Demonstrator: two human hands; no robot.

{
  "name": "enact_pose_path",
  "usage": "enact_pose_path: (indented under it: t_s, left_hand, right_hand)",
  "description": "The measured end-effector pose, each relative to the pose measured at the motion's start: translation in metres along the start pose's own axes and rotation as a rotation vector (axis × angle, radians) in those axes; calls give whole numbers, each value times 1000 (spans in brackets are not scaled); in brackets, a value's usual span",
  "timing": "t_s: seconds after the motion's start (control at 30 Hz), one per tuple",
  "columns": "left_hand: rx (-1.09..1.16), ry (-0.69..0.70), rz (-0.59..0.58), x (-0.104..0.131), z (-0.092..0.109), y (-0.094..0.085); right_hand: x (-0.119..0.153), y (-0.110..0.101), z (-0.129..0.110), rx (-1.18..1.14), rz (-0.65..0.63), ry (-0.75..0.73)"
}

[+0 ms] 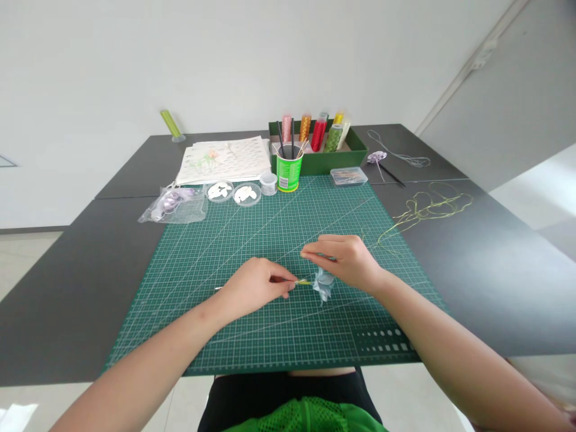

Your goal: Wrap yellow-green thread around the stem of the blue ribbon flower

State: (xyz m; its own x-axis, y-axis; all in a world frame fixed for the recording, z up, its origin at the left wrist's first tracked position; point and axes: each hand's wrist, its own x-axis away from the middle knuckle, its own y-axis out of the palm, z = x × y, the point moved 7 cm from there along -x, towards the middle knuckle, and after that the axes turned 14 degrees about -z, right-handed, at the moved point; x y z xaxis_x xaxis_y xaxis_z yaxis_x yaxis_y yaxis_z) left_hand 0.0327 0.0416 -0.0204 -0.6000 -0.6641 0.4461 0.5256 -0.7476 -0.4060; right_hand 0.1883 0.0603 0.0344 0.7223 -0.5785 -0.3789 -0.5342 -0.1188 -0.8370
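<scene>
Pinched between thumb and fingertips, the thin stem (303,282) of a light blue fabric flower (323,284) is in my left hand (256,285). The stem lies sideways, its head pointing right, with yellow-green wrapping just below the petals; a silvery end (219,288) sticks out behind the hand. Above the flower is my right hand (344,258), fingers drawn together at the tips. Whatever it holds, if anything, is too fine to make out. Both hands are over the green cutting mat (216,240).
Loose yellow-green thread (423,213) spreads at the right. Behind stand a green tub of sticks (288,174) and a box (319,162) of thread spools. Petal dishes (247,194), a plastic bag (175,205) and paper sheets (189,168) lie back left; a clear case (348,176) sits right of the tub.
</scene>
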Motion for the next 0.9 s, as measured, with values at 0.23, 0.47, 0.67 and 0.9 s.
enact_pose_path:
  t_s: [0.23,0.47,0.67,0.9]
  left_hand:
    - [24,13,-46,3,3,4]
    - [27,38,-10,6,9,1]
    - [37,109,86,10,15,-7]
    - [160,166,244,14,14,-24]
  right_hand:
    - [-4,8,14,-158,-59,78]
    - [-4,24,37,-326,-156,250]
    - [-2,33,45,-390,-188,297]
    - [-1,36,43,-365,-197,260]
